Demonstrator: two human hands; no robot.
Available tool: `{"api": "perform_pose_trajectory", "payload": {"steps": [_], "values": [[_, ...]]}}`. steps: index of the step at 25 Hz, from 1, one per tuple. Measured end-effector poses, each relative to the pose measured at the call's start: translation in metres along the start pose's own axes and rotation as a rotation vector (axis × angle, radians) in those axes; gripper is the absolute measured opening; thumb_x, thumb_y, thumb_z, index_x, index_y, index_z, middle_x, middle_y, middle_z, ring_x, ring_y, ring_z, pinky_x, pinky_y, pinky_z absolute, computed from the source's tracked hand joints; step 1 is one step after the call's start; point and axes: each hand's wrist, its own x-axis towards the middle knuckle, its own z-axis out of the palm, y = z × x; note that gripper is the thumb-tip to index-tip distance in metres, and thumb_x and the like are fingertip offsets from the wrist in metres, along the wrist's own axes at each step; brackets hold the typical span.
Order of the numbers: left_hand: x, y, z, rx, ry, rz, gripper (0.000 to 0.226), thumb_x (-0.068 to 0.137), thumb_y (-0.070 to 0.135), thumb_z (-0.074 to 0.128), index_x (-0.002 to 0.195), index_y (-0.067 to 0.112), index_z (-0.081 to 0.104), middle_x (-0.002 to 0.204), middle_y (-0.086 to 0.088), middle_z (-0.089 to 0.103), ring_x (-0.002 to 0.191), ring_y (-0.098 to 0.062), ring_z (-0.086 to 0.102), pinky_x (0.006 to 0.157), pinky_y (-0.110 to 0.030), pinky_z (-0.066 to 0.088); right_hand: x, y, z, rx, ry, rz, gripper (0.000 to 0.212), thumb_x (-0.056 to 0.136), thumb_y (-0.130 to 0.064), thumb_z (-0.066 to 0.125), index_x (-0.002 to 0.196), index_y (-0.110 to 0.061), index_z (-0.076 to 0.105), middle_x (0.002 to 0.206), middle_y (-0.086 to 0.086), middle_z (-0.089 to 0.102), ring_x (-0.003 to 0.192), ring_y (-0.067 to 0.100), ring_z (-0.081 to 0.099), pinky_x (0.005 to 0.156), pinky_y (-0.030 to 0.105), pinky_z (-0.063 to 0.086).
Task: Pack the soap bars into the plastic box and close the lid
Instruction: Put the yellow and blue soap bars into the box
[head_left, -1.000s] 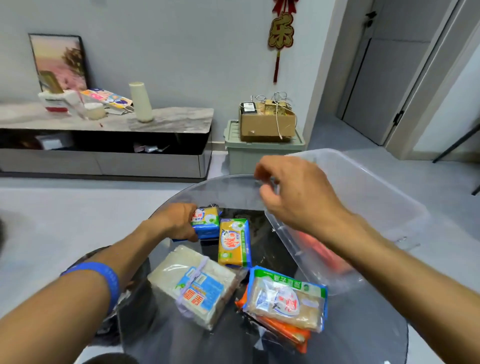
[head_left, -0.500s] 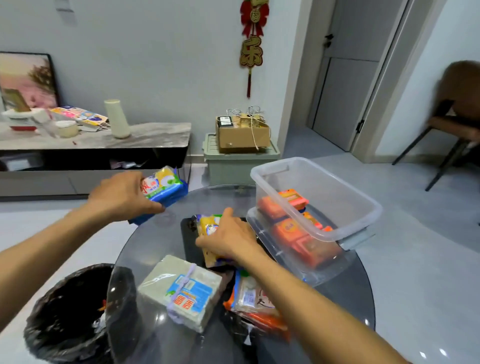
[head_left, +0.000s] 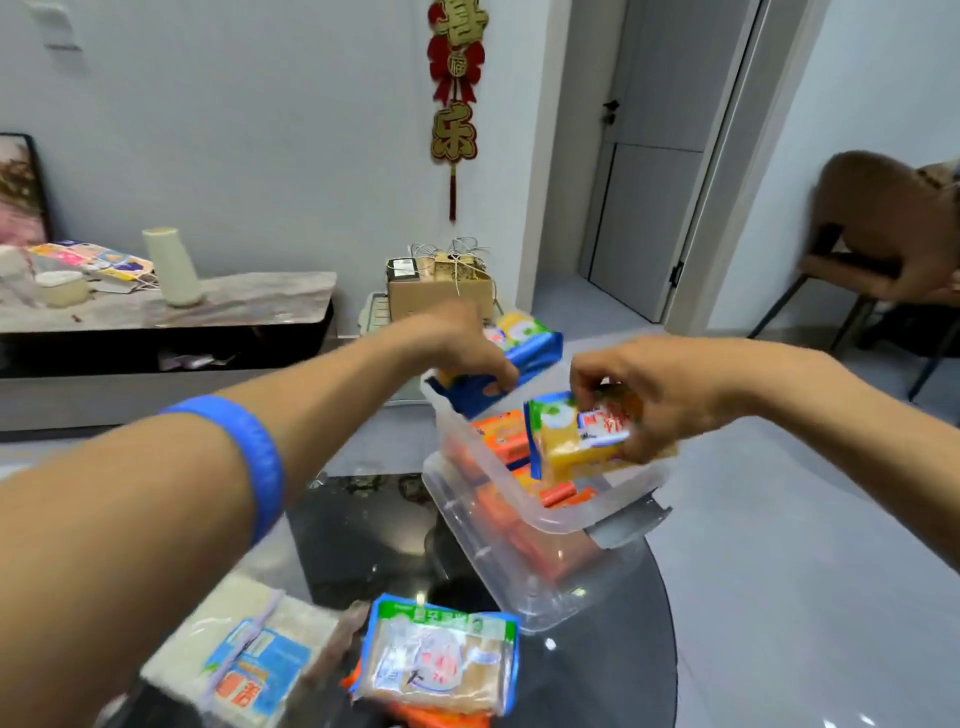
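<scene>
Here, your left hand (head_left: 462, 348) is curled around a blue-wrapped soap bar with a yellow and white label (head_left: 519, 348), fingers (head_left: 498, 376) clenched under its near edge and the thumb side on top. That bar hangs over the far left corner of the clear plastic box (head_left: 530, 514), just above the rim; its long axis runs from the near left up to the far right, with the label face turned upward and away from you. Your right hand (head_left: 660, 400) pinches a yellow soap bar in a clear wrapper with a green end and a red and white label (head_left: 576, 436). The fingers close on its right-hand end, thumb below and the others across the top. This bar sits over the open mouth of the box, above the orange-wrapped soap bars (head_left: 504, 436) already lying inside. Its long axis runs roughly left to right, slightly tilted, the green end pointing left. The box stands on the dark round glass worktop (head_left: 363, 535), resting in what appears to be its clear lid (head_left: 545, 597); a grey latch (head_left: 626, 527) shows at the near right of the rim. Nearer to you on the worktop lie a pale soap pack with a green-topped label (head_left: 441, 660), stacked on orange packs, and to its left a white block with a blue label (head_left: 244, 654). A blue wristband (head_left: 249, 457) circles your left forearm.
</scene>
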Motion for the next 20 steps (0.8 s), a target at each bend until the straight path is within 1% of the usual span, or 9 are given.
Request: {"api": "perform_pose_trajectory", "payload": {"steps": [3,6,9,11,13,14,16,17,20], "values": [[0.038,0.036,0.047,0.051,-0.269,-0.044,0.036,0.061,0.036,0.084,0.072,0.010,0.061,0.088,-0.009,0.067,0.068,-0.023,0.062,0.057,-0.030,0.055,0.022,0.016,0.024,-0.212,-0.107,-0.035,0.049,0.063,-0.033,0.078,0.094,-0.041,0.042,0.088,-0.009,0.052,0.072,0.017,0.052,0.061,0.034,0.042],[0.057,0.032,0.075,0.050,-0.459,-0.154,0.043,0.073,0.030,0.080,0.099,0.004,0.058,0.119,-0.016,0.065,0.092,-0.028,0.066,0.065,-0.034,0.058,0.046,0.024,0.039,-0.092,-0.211,-0.063,0.042,0.069,-0.023,0.078,0.096,-0.035,0.049,0.088,-0.010,0.052,0.075,0.017,0.052,0.062,0.032,0.045],[0.063,0.016,0.094,0.094,-0.481,-0.156,0.051,0.069,0.034,0.083,0.105,0.005,0.061,0.117,-0.015,0.068,0.102,-0.030,0.068,0.081,-0.037,0.059,0.067,0.025,0.054,0.105,-0.382,-0.067,0.034,0.076,-0.006,0.074,0.096,-0.024,0.053,0.094,-0.003,0.053,0.073,0.015,0.048,0.057,0.019,0.044],[0.061,0.012,0.107,0.186,-0.497,-0.117,0.059,0.066,0.037,0.085,0.112,0.007,0.064,0.117,-0.012,0.069,0.103,-0.028,0.068,0.081,-0.034,0.057,0.080,0.021,0.070,0.110,-0.483,-0.076,0.031,0.081,-0.002,0.070,0.098,-0.020,0.051,0.090,-0.005,0.051,0.069,0.009,0.046,0.049,0.008,0.039],[0.061,0.011,0.113,0.266,-0.511,-0.084,0.063,0.061,0.046,0.086,0.108,0.011,0.066,0.109,-0.006,0.071,0.097,-0.026,0.068,0.075,-0.029,0.054,0.087,0.015,0.081,0.117,-0.555,-0.066,0.030,0.084,-0.001,0.068,0.101,-0.018,0.050,0.087,-0.010,0.049,0.070,0.000,0.051,0.051,0.002,0.038],[0.061,0.010,0.113,0.292,-0.522,-0.073,0.062,0.058,0.051,0.087,0.103,0.013,0.068,0.103,-0.004,0.071,0.091,-0.024,0.068,0.073,-0.028,0.053,0.090,0.013,0.086,0.120,-0.559,-0.066,0.028,0.085,-0.001,0.067,0.102,-0.018,0.051,0.092,-0.008,0.053,0.077,0.001,0.057,0.061,0.003,0.042],[0.058,0.010,0.107,0.374,-0.532,-0.019,0.057,0.058,0.055,0.085,0.095,0.014,0.070,0.094,-0.001,0.070,0.081,-0.022,0.064,0.069,-0.027,0.051,0.090,0.013,0.093,0.090,-0.507,-0.063,0.024,0.086,-0.002,0.063,0.103,-0.019,0.059,0.108,0.004,0.061,0.096,0.020,0.060,0.088,0.027,0.051],[0.055,0.008,0.104,0.420,-0.504,0.030,0.053,0.063,0.052,0.084,0.095,0.013,0.072,0.092,-0.001,0.069,0.078,-0.022,0.062,0.068,-0.027,0.049,0.088,0.015,0.094,0.089,-0.461,-0.053,0.022,0.086,-0.004,0.063,0.102,-0.020,0.064,0.111,0.005,0.063,0.098,0.025,0.060,0.090,0.033,0.051],[0.036,0.006,0.088,0.305,-0.292,0.170,0.039,0.077,0.037,0.077,0.105,0.010,0.073,0.101,-0.004,0.073,0.087,-0.022,0.065,0.076,-0.031,0.053,0.068,0.019,0.083,0.125,-0.199,0.011,0.016,0.083,-0.015,0.071,0.096,-0.025,0.073,0.106,-0.002,0.068,0.100,0.021,0.064,0.082,0.030,0.052]]}}
